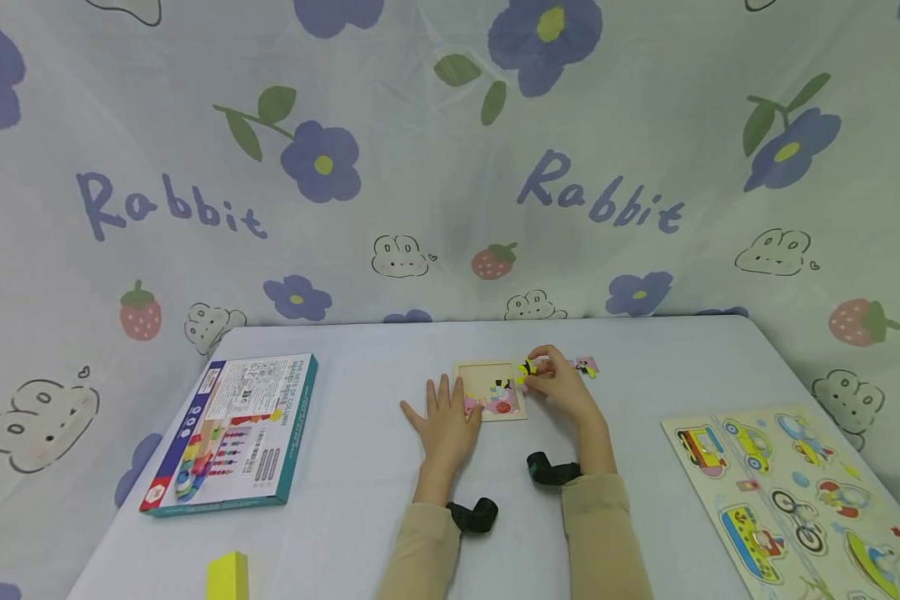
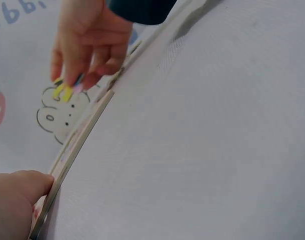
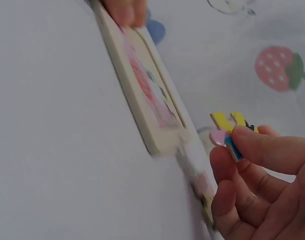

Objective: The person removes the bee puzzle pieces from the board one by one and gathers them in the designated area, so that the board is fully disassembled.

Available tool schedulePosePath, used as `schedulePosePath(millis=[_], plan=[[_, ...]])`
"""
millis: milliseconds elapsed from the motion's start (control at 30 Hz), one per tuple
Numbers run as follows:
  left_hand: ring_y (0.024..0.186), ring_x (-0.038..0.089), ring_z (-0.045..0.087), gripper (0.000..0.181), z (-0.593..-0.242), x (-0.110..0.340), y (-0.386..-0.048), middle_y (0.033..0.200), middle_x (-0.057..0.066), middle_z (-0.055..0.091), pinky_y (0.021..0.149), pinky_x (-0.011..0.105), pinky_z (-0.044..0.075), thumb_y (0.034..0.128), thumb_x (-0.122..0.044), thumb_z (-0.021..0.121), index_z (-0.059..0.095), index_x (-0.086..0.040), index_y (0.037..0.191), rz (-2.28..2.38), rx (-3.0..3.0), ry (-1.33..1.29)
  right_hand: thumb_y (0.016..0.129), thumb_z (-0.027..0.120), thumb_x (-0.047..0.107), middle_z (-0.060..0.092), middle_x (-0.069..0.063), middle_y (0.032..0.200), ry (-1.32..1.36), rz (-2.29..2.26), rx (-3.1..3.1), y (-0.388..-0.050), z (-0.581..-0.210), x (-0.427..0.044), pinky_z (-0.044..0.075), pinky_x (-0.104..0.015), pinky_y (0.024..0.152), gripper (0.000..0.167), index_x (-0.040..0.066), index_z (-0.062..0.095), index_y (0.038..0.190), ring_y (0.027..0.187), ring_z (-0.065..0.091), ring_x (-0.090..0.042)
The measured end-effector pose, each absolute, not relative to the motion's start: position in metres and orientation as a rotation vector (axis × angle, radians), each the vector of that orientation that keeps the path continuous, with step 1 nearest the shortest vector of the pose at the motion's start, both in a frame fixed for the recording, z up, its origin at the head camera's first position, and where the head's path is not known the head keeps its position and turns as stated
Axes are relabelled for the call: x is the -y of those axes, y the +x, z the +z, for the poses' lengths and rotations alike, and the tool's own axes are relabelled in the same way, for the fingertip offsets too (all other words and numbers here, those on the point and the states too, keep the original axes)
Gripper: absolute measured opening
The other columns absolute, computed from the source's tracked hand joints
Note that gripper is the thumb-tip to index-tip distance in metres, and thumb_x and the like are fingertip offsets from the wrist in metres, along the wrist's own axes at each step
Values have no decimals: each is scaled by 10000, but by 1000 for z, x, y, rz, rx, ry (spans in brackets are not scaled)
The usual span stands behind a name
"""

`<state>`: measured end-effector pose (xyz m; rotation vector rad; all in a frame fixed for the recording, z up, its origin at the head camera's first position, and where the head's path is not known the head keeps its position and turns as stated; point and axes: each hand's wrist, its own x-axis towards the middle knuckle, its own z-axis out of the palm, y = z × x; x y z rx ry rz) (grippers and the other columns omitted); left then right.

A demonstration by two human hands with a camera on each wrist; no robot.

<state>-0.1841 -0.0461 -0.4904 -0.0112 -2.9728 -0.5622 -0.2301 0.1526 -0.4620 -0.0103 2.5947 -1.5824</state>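
Place: a children's play corner; whether in a home or a studio cannot be told.
Rabbit cloth [image 1: 450,192]: backdrop at 12 o'clock, printed with flowers, strawberries and bunny faces.
Desk [image 1: 352,450]: white, set by the cloth.
Toy box [image 1: 228,433]: 8 o'clock, colourful toy pictured on it.
Vehicle board [image 1: 783,475]: 4 o'clock, cartoon car and bicycle.
Puzzle tray [image 1: 482,377]: near the middle, toward 5 o'clock.
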Motion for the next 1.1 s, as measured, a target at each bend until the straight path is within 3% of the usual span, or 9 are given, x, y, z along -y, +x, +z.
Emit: schedulePosePath(millis=[400,767,1100], plan=[[1395,340,156,598,-488,46,-183,1490,125,291,998,702,-39,915,-438,477,383,-127,1417,-555,2985,-14,838,629,46,529,-127,954,183,-1537,-2624,-220,-460,-199,450,-228,617,385,63,554,1215,731,532,-147],[1397,342,148,600,-488,46,-183,1494,125,281,998,699,-50,917,-437,474,378,-124,1419,-567,2989,-16,806,667,44,541,-109,894,250,-1363,-2745,-216,-460,-204,451,-226,591,294,-5,606,1090,716,517,-162],[1398,344,139,596,-492,47,-184,1496,127,275,995,699,-63,920,-435,469,375,-125,1421,-570,2978,-28,814,653,54,506,-106,890,267,-1309,-2782,-215,-458,-200,412,-228,594,313,2,580,1114,800,475,-215]])
